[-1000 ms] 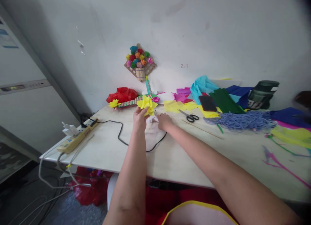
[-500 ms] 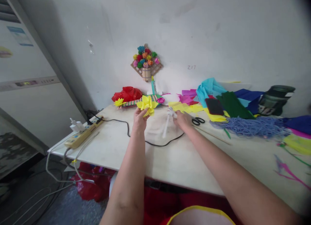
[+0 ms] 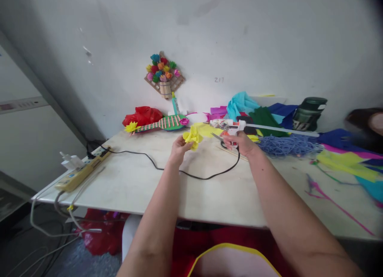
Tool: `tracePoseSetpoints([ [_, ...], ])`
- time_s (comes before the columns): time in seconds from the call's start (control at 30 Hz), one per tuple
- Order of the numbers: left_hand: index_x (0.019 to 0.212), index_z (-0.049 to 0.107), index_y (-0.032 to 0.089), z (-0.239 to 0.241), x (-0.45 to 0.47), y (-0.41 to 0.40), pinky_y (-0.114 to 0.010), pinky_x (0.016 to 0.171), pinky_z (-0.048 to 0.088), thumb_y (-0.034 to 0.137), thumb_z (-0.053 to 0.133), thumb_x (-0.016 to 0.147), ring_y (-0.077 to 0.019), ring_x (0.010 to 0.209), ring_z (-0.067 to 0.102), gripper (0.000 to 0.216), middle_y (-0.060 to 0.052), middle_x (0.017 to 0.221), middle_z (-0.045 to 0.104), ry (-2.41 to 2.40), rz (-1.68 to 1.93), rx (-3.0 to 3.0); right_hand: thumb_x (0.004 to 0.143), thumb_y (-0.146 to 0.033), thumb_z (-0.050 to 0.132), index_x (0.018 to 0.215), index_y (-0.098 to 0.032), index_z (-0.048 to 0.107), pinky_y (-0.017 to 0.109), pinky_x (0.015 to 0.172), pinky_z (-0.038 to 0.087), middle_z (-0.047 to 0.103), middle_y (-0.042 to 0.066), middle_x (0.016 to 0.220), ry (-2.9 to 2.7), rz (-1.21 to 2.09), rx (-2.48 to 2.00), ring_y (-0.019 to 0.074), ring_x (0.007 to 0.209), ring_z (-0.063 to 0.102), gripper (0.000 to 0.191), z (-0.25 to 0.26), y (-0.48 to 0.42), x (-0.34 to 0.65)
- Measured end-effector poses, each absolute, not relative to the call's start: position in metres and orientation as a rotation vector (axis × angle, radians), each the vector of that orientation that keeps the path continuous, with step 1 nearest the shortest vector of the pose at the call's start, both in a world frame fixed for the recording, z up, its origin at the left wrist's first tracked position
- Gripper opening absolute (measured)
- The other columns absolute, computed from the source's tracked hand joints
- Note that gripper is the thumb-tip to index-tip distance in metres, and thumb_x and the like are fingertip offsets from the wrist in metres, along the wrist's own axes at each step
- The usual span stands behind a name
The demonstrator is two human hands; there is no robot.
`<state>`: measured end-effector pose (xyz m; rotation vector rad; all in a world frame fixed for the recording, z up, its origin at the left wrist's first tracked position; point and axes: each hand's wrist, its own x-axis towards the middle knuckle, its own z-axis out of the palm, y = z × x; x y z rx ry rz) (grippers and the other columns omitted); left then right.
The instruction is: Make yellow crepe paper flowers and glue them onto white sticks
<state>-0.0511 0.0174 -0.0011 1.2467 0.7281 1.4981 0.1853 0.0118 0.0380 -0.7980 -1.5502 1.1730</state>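
My left hand (image 3: 178, 149) pinches a yellow paper flower (image 3: 193, 137) above the table, its petals facing up and to the right. In my right hand (image 3: 241, 143) is a white hot glue gun (image 3: 223, 124), gripped by the handle with its nozzle pointing left toward the flower. A long white glue stick (image 3: 281, 129) sticks out of its back end, and its black cord (image 3: 206, 178) runs left across the table. Scissors (image 3: 218, 137) lie below the gun, partly hidden by my fingers. Flower and nozzle are apart.
A green guitar-shaped craft (image 3: 169, 123) with paper flowers lies at the back, beside a red plastic bag (image 3: 143, 115). Blue string (image 3: 290, 145), coloured paper sheets (image 3: 242, 103) and a dark green jar (image 3: 309, 114) fill the right. A power strip (image 3: 83, 171) sits on the left edge.
My right hand has lifted the glue gun and turned it so the nozzle points left. My left hand has brought the flower lower and toward me. The view has swung right.
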Motion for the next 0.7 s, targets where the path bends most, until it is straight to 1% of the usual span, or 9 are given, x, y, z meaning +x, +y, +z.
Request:
tracePoseSetpoints([
  [0.1,0.094,0.057,0.016,-0.006,-0.051,0.017,-0.03,0.069,0.048,0.029,0.073,0.055,-0.0156,0.076,0.061,0.044,-0.004,0.087,0.065,0.737,1.472,1.278,0.062,-0.038,0.066,0.073,-0.013,0.056,0.022,0.036,0.029,0.049,-0.003,0.05,-1.671,1.194,-0.805,0.007,0.038,0.039,0.029,0.043,0.008,0.188],
  [0.23,0.094,0.057,0.016,-0.007,-0.055,0.015,-0.029,0.069,0.048,0.028,0.073,0.056,-0.0151,0.074,0.06,0.043,-0.004,0.087,0.065,0.759,1.468,1.294,0.064,-0.037,0.064,0.064,-0.014,0.054,0.022,0.037,0.029,0.053,-0.001,0.051,-1.848,1.153,-0.832,0.0057,0.037,0.039,0.025,0.044,0.007,0.187],
  [0.37,0.093,0.057,0.016,-0.007,-0.057,0.014,-0.028,0.067,0.048,0.027,0.073,0.055,-0.0144,0.071,0.06,0.043,-0.003,0.084,0.065,0.784,1.465,1.282,0.064,-0.037,0.063,0.065,-0.013,0.055,0.022,0.039,0.032,0.054,-0.001,0.053,-1.932,1.083,-0.937,0.0051,0.038,0.038,0.024,0.046,0.004,0.182],
  [0.7,0.091,0.057,0.015,-0.007,-0.057,0.015,-0.029,0.067,0.047,0.026,0.074,0.052,-0.0144,0.07,0.06,0.044,-0.004,0.081,0.065,0.815,1.465,1.282,0.062,-0.038,0.062,0.063,-0.013,0.057,0.02,0.035,0.028,0.054,0.0,0.052,-1.964,0.89,-1.143,0.0056,0.038,0.038,0.025,0.045,0.005,0.171],
])
